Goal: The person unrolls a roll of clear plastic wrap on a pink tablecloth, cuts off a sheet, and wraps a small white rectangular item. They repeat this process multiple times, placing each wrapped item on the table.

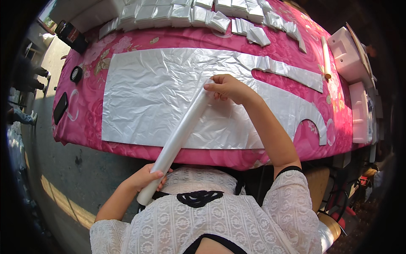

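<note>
Over the pink cloth's edge [211,157] slants a slim, satiny-white roll [179,129].

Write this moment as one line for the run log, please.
left hand: holds white roll near body | right hand: holds far end | table: white plastic sheet on pink floral cloth

The tablecloth [89,108] across the centre of the frame is bright pink, printed with paler pink blossoms and greenish-beige leaves. The plastic sheet [139,93] at centre is silvery white, the roll [178,135] at lower centre milky white, and the slim tube [326,57] at upper right tan. At the bottom, the white blouse [169,220] carries a floral lattice pattern in vertical bands, with black trim [199,198].
</note>
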Action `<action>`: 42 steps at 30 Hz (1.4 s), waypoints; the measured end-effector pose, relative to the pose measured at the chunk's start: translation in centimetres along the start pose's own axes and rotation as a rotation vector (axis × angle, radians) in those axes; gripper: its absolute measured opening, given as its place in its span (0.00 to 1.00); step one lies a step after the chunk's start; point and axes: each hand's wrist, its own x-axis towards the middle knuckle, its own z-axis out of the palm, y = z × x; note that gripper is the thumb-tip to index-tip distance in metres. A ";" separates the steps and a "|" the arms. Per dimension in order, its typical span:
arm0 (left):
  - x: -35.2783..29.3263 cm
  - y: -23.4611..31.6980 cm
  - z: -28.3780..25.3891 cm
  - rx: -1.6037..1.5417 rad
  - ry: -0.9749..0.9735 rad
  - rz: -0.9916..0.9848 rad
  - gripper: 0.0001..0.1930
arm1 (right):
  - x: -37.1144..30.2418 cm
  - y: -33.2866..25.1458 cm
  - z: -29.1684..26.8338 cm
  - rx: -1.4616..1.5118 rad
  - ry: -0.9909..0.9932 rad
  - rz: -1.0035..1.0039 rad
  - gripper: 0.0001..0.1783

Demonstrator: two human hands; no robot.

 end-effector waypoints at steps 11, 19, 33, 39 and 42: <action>-4.1 -3.5 -4.4 -0.046 -0.113 -0.121 0.28 | -0.1 0.6 -9.6 -0.211 0.472 -0.135 0.10; -5.4 2.6 -4.0 0.513 -0.073 -0.037 0.25 | 0.5 1.4 -12.5 -0.163 0.442 -0.193 0.10; 8.4 8.5 4.1 1.658 0.094 1.271 0.34 | 5.8 -0.8 -6.4 -0.424 0.176 -0.179 0.11; 8.6 6.0 4.1 1.881 0.110 0.958 0.45 | 5.5 -2.5 -6.1 -0.365 0.233 -0.094 0.18; 8.6 5.3 4.5 1.864 0.134 0.942 0.44 | 4.5 -2.7 -4.5 -0.397 0.474 -0.255 0.26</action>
